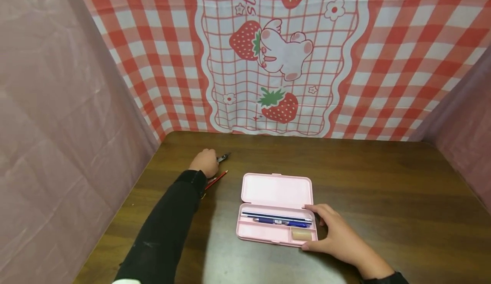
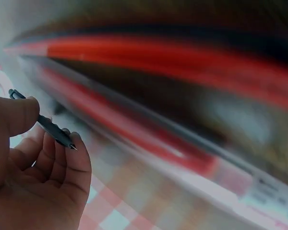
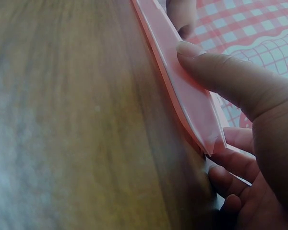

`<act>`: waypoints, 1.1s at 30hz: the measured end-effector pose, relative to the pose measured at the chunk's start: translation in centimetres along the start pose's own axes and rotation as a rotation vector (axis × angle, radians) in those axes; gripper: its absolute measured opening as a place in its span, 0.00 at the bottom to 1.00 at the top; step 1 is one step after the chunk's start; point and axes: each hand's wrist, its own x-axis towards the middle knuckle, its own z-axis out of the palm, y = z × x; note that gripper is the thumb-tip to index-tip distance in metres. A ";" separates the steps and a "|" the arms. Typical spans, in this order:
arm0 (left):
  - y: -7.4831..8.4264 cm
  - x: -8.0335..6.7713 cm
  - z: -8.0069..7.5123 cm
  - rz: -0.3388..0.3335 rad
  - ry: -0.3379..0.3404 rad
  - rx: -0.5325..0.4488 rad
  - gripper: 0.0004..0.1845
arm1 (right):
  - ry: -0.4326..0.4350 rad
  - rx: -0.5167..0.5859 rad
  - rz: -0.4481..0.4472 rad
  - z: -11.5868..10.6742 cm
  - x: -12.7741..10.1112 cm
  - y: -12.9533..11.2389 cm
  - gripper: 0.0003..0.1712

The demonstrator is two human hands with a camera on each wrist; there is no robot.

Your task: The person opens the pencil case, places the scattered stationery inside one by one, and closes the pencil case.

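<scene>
Toward the table's back left, my left hand (image 1: 205, 162) pinches a dark grey pen (image 2: 53, 132) between thumb and fingers. Just beside that wrist lie a red pencil (image 1: 216, 180) and a clear-barrelled pen with a red core (image 2: 129, 117), both large and blurred in the left wrist view. My right hand (image 1: 337, 235) grips the right end of a pink pencil case (image 1: 262, 233), thumb at the front corner and fingers at the back. The lid (image 1: 277, 190) is folded back. Inside are dark blue-and-white pencils (image 1: 268, 216), a blue pen (image 1: 276, 221) and a tan block (image 1: 301, 234) in the right compartment.
The brown wooden table (image 1: 368, 182) extends to both sides of the case. A red-and-white checked cloth with strawberries (image 1: 245, 41) hangs along the back edge. Pale pink curtains (image 1: 69, 105) close off the left and right sides.
</scene>
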 end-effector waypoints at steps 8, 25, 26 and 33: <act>1.8 -0.2 -0.4 0.074 -0.012 -0.072 0.15 | 0.016 0.012 -0.019 0.0 -0.1 0.3 0.56; 2.9 -4.0 -3.6 0.181 0.042 -0.141 0.13 | 0.014 0.023 -0.028 0.1 -0.1 0.1 0.55; 3.2 -4.3 -3.8 0.189 0.051 -0.129 0.13 | 0.013 0.024 -0.027 0.1 0.0 0.0 0.55; 5.9 -6.8 -5.5 0.264 0.067 -0.097 0.12 | 0.017 0.025 -0.045 0.1 0.2 -0.1 0.55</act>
